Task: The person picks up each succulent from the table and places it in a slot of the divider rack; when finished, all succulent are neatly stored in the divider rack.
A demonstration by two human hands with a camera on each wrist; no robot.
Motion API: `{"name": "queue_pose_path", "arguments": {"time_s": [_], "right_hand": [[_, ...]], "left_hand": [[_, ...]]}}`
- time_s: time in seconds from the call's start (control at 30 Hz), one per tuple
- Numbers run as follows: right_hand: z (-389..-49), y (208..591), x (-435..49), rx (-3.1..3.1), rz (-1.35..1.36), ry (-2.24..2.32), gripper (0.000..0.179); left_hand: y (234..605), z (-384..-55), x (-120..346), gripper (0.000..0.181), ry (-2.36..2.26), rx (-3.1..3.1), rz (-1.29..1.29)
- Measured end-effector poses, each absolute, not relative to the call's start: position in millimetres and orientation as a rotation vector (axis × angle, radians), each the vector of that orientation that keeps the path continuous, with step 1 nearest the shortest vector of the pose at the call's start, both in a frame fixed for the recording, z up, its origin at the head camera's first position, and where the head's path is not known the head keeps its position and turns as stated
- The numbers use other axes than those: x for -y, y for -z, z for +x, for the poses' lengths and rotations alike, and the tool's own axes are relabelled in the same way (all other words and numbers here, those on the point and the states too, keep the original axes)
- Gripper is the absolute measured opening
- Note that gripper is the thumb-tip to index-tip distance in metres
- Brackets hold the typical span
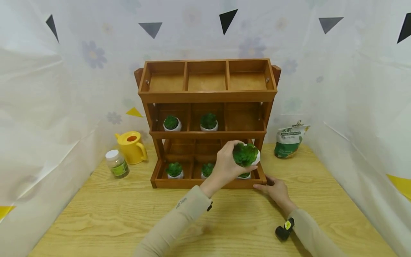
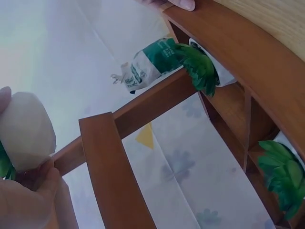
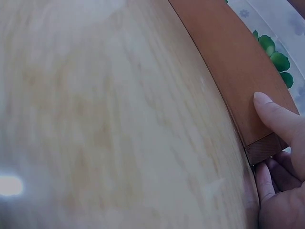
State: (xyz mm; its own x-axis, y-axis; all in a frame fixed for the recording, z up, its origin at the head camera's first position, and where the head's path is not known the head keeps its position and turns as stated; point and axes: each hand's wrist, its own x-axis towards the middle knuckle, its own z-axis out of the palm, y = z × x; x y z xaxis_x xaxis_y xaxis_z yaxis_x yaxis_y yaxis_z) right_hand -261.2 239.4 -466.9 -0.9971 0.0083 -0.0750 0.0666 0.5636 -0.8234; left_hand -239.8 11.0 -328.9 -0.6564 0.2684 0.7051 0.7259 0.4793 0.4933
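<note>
My left hand (image 1: 224, 166) pinches a potted succulent (image 1: 245, 155) between thumb and fingers, in front of the right side of the wooden shelf (image 1: 207, 97). In the left wrist view its faceted white pot (image 2: 28, 131) shows, with the leaves mostly out of frame. My right hand (image 1: 277, 191) grips the shelf's lower right front corner. The right wrist view shows its thumb (image 3: 276, 114) on the front board (image 3: 228, 62), the other fingers curled round the end. Behind the held plant, another potted succulent (image 1: 244, 176) in the bottom tier is partly covered.
Two succulents, a left one (image 1: 171, 123) and a central one (image 1: 209, 122), stand in the middle tier. Two more, one left (image 1: 174, 170) and one central (image 1: 207, 170), are in the bottom tier. A yellow watering can (image 1: 132, 148), a jar (image 1: 117, 165) and a clipped bag (image 1: 290, 141) flank the shelf.
</note>
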Motion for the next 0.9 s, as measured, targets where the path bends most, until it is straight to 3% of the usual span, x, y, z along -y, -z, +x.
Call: {"name": "queue_pose_path", "arguments": {"time_s": [0.5, 0.9], "right_hand": [[-261.5, 466.5, -240.1, -2.725, 0.075, 1.422, 0.095], [-265.4, 472.8, -241.9, -2.717, 0.046, 1.438, 0.096]], "left_hand": [[297.9, -267.7, -20.7, 0.074, 1.169, 2.139, -0.697], [295.1, -292.9, -25.8, 0.069, 1.186, 2.126, -0.617]]}}
